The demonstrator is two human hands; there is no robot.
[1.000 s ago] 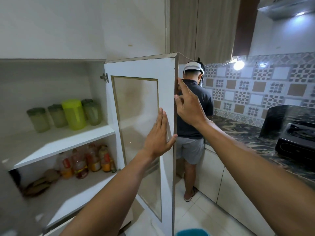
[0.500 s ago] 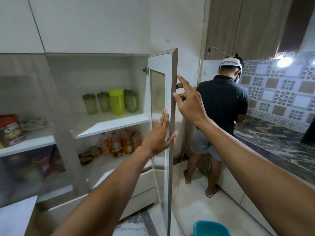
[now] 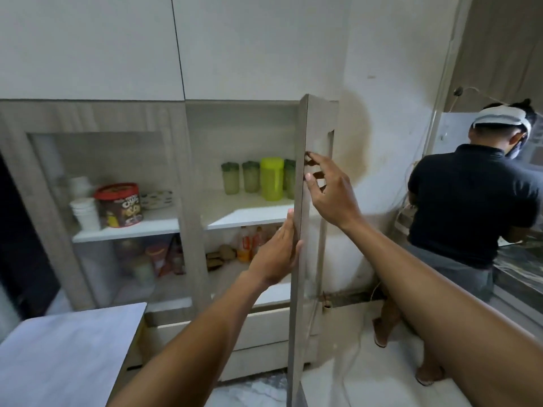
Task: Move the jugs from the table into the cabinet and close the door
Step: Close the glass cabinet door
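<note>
Several jugs stand on the cabinet's upper shelf: a bright yellow-green jug between dull green jugs with dark lids, one partly hidden by the door. The cabinet door is half open and seen almost edge-on. My left hand lies flat against the door's inner side near its edge, fingers straight. My right hand rests on the door's outer face, fingers spread and touching the frame. Neither hand holds anything.
The left cabinet section behind glass holds a red-lidded tub and white cups. Bottles sit on the lower shelf. A white table corner is at lower left. A person in a dark shirt stands at the right counter.
The door has swung further toward shut and now shows nearly edge-on. Both hands stayed on it. The view turned left, bringing the left cabinet section and table into sight.
</note>
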